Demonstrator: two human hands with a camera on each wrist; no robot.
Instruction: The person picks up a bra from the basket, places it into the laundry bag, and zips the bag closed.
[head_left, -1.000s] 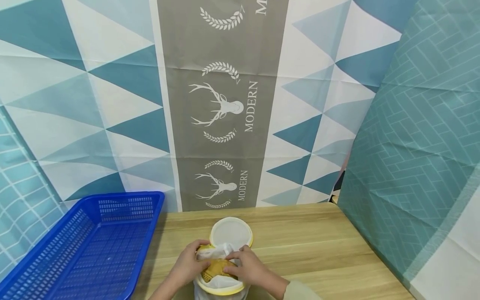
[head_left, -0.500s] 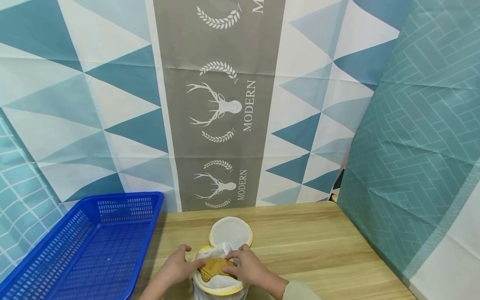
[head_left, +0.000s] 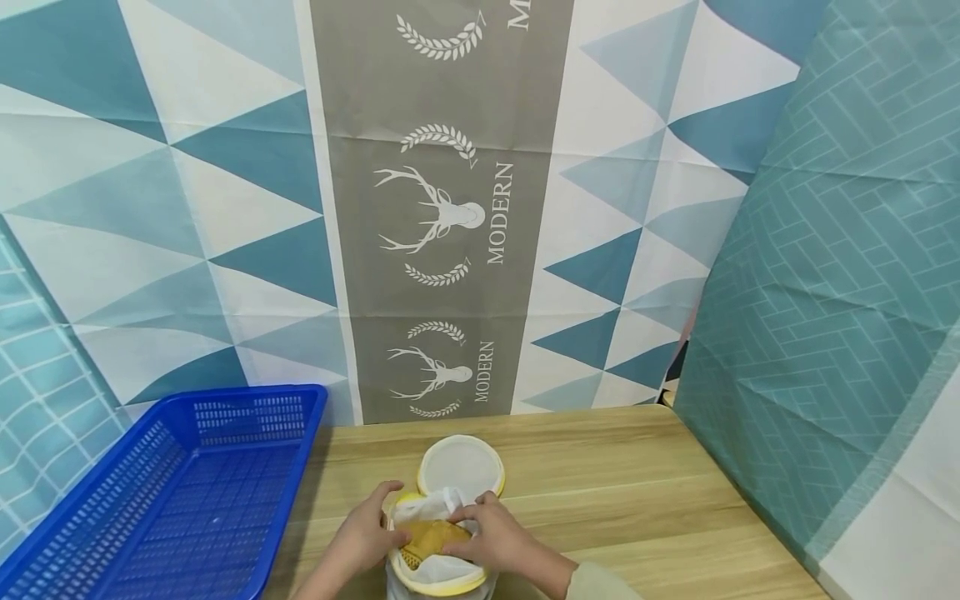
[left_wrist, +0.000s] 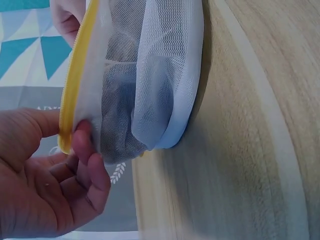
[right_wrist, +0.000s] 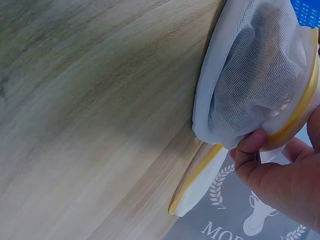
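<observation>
A white mesh laundry bag [left_wrist: 165,75] with a yellow zipper edge stands upright on the table, its round lid [head_left: 461,468] folded back behind it. Inside its mouth lies a mustard-yellow garment [head_left: 427,540] with a lacy patch; the lower part is hidden by the bag. My left hand [head_left: 362,533] pinches the left side of the rim, thumb reaching inward over the garment and fingers outside, as the left wrist view shows. On the other side, my right hand [head_left: 498,537] grips the rim, a fingertip against the mesh just under the zipper in the right wrist view.
A large blue plastic basket [head_left: 292,508] stands to the left of the bag. The wooden table [head_left: 622,517] extends to the right. Patterned sheets [head_left: 442,208] hang behind the table, and a teal sheet [head_left: 832,275] hangs along the right.
My left hand came off the rim leftward, then returned to it, thumb inside again. The yellow garment's folds have shifted slightly. My right hand has stayed nearly in place.
</observation>
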